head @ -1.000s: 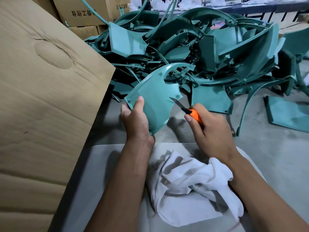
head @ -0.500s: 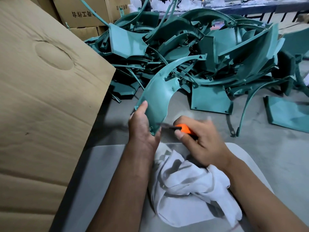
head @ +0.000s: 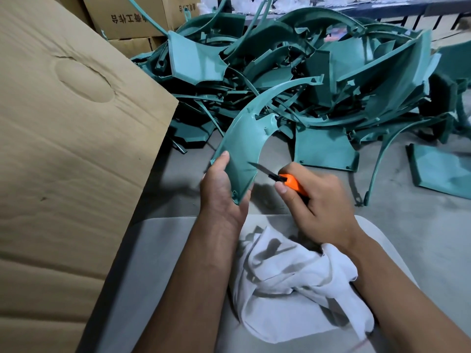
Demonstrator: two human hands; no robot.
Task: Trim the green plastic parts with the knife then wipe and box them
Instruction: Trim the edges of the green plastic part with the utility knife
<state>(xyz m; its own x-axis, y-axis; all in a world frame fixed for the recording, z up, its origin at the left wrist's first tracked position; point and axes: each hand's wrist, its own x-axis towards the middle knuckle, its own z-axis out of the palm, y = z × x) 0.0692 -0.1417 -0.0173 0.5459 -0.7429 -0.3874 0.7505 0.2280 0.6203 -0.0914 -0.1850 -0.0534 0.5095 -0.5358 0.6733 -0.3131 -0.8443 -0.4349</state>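
Note:
My left hand (head: 221, 192) grips the lower end of a curved green plastic part (head: 242, 146), which stands upright and arcs up to the right. My right hand (head: 314, 200) holds an orange-handled knife (head: 288, 180). Its dark blade points left and its tip meets the part's inner edge, just right of my left hand. A crumpled white cloth (head: 293, 281) lies on my lap below both hands.
A big pile of green plastic parts (head: 305, 72) covers the grey floor ahead. Flat green panels (head: 325, 150) lie loose at its front and right. A large cardboard box flap (head: 66, 149) fills the left side. Printed cartons (head: 127, 16) stand behind.
The part has been turned from showing its broad face to standing edge-on. The knife dropped to the part's bottom tip, then came back up to its inner edge.

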